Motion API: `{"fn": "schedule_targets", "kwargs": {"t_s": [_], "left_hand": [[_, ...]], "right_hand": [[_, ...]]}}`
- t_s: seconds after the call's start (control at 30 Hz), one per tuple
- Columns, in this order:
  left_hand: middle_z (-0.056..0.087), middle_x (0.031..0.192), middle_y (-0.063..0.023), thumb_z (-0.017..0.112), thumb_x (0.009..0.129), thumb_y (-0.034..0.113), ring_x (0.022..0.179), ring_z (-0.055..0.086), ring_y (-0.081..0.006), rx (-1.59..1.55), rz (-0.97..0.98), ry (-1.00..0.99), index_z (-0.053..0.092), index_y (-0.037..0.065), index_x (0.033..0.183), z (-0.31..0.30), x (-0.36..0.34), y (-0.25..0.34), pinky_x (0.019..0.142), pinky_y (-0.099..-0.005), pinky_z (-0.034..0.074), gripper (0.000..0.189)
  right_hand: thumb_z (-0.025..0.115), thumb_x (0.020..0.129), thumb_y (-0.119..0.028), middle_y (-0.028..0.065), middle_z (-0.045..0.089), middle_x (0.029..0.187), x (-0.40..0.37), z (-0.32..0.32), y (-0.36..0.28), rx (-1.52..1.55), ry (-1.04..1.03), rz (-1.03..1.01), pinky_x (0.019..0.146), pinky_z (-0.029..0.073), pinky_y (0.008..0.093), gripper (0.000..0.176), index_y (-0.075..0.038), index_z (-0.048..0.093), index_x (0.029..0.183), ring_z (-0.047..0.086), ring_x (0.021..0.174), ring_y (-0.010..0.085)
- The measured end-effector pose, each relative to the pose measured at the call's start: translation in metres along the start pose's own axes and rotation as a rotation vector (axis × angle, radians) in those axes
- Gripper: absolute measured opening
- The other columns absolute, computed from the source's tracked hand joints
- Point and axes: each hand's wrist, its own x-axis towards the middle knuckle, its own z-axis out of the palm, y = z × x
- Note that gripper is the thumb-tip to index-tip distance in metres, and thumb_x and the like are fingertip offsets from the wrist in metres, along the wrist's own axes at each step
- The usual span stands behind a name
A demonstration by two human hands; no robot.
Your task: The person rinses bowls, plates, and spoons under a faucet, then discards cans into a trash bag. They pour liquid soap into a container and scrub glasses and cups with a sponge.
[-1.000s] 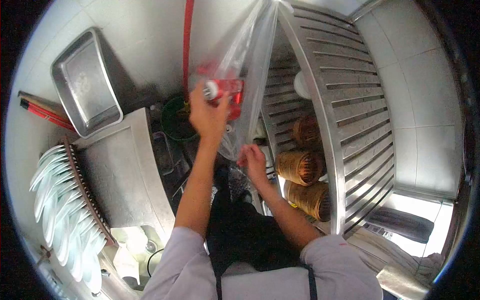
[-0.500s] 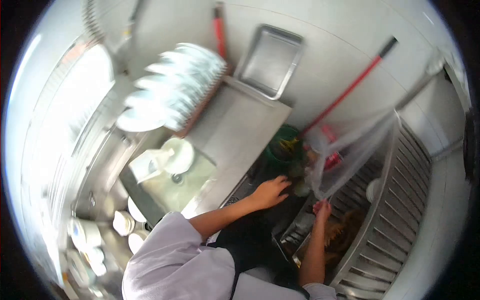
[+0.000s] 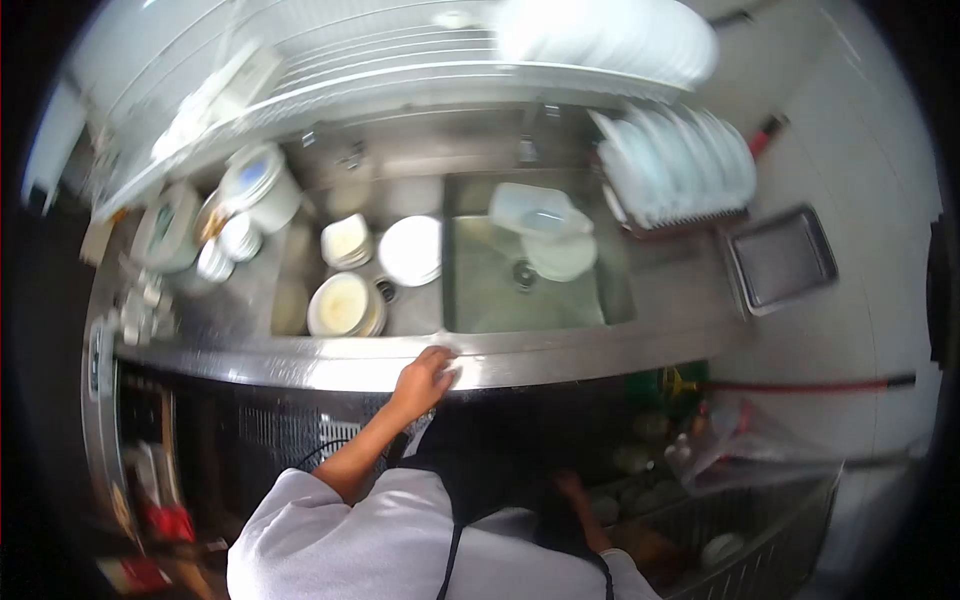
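Head view gives me the steel sink counter [image 3: 250,365] across the middle, its front edge right before the person. Over that edge is the left hand [image 3: 425,380], fingers partly spread and loosely curled, gripping nothing that I can see (whether the fingertips press the metal, I can't tell from here). The right hand [image 3: 570,487] hangs low in shadow beside the black apron [image 3: 480,430]; it is too dim and blurred for me to read how open it is or what it might hold. I make out stacked bowls [image 3: 343,305] and white dishes [image 3: 410,250] in the left basin [image 3: 415,312], and a translucent plastic container [image 3: 530,208] overlapping a pale plate [image 3: 560,258] in the right basin [image 3: 490,305]. Farther out, upright plates [image 3: 680,165] stand racked near the counter's right end, with a metal tray [image 3: 785,260] just beside them. Below the tray in my picture are a green bucket [image 3: 650,388] and a clear plastic bag [image 3: 740,455].
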Motion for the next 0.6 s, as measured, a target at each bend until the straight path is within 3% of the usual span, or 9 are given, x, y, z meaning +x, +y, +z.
{"fn": "schedule_targets", "kwargs": {"t_s": [0.1, 0.17, 0.23, 0.27, 0.33, 0.4, 0.6], "left_hand": [[0.067, 0.123, -0.0133, 0.07, 0.089, 0.011, 0.096, 0.071, -0.0304, -0.031, -0.064, 0.153, 0.069, 0.005, 0.115, -0.044, -0.029, -0.023, 0.081, -0.0384, 0.059, 0.027], [0.067, 0.121, -0.013, 0.07, 0.089, 0.012, 0.097, 0.07, -0.0317, -0.014, -0.095, 0.256, 0.069, 0.005, 0.112, -0.08, -0.05, -0.044, 0.082, -0.0392, 0.058, 0.024], [0.068, 0.118, -0.0127, 0.07, 0.089, 0.012, 0.098, 0.07, -0.0331, 0.03, -0.121, 0.344, 0.07, 0.004, 0.108, -0.113, -0.069, -0.07, 0.082, -0.0401, 0.056, 0.02], [0.07, 0.107, -0.0123, 0.071, 0.088, 0.015, 0.094, 0.068, -0.0362, 0.004, -0.166, 0.421, 0.072, 0.004, 0.098, -0.127, -0.08, -0.088, 0.081, -0.0426, 0.055, 0.015], [0.07, 0.104, -0.0122, 0.071, 0.088, 0.016, 0.093, 0.068, -0.0362, 0.06, -0.266, 0.475, 0.072, 0.004, 0.096, -0.157, -0.104, -0.133, 0.08, -0.043, 0.055, 0.014], [0.07, 0.098, -0.0133, 0.07, 0.09, 0.018, 0.09, 0.068, -0.0362, 0.058, -0.385, 0.517, 0.072, 0.003, 0.093, -0.197, -0.131, -0.166, 0.077, -0.0431, 0.054, 0.015], [0.069, 0.091, -0.0148, 0.069, 0.093, 0.021, 0.084, 0.068, -0.035, 0.097, -0.485, 0.751, 0.071, -0.001, 0.088, -0.291, -0.199, -0.255, 0.074, -0.0428, 0.053, 0.023]], "right_hand": [[0.067, 0.093, -0.019, 0.0139, 0.074, 0.083, -0.01, -0.023, -0.05, -0.166, 0.052, -0.123, 0.066, 0.059, 0.0375, 0.023, 0.0, 0.074, 0.104, 0.074, 0.07, 0.0235], [0.068, 0.093, -0.017, 0.0122, 0.074, 0.08, -0.022, -0.038, -0.097, -0.216, 0.118, -0.124, 0.065, 0.058, 0.036, 0.021, 0.001, 0.075, 0.103, 0.073, 0.07, 0.0206], [0.07, 0.094, -0.024, 0.0102, 0.074, 0.081, 0.006, -0.044, -0.103, -0.007, 0.082, -0.216, 0.069, 0.056, 0.0325, 0.025, 0.0, 0.075, 0.09, 0.071, 0.071, 0.0176], [0.071, 0.095, -0.028, 0.0092, 0.075, 0.081, 0.016, -0.042, -0.107, 0.104, 0.068, -0.25, 0.071, 0.056, 0.0308, 0.03, -0.001, 0.076, 0.083, 0.069, 0.072, 0.0161], [0.071, 0.096, -0.027, 0.0076, 0.073, 0.075, -0.01, -0.033, -0.188, 0.022, 0.004, -0.235, 0.068, 0.054, 0.0277, 0.032, -0.001, 0.072, 0.078, 0.067, 0.069, 0.0127], [0.071, 0.096, -0.028, 0.0064, 0.071, 0.073, -0.045, 0.0, -0.28, -0.069, -0.046, -0.268, 0.066, 0.053, 0.0262, 0.033, -0.001, 0.071, 0.076, 0.066, 0.067, 0.011], [0.072, 0.096, -0.027, 0.0039, 0.071, 0.076, -0.069, 0.123, -0.46, -0.208, -0.134, -0.562, 0.069, 0.051, 0.0261, 0.031, 0.0, 0.071, 0.081, 0.064, 0.072, 0.0093]]}}
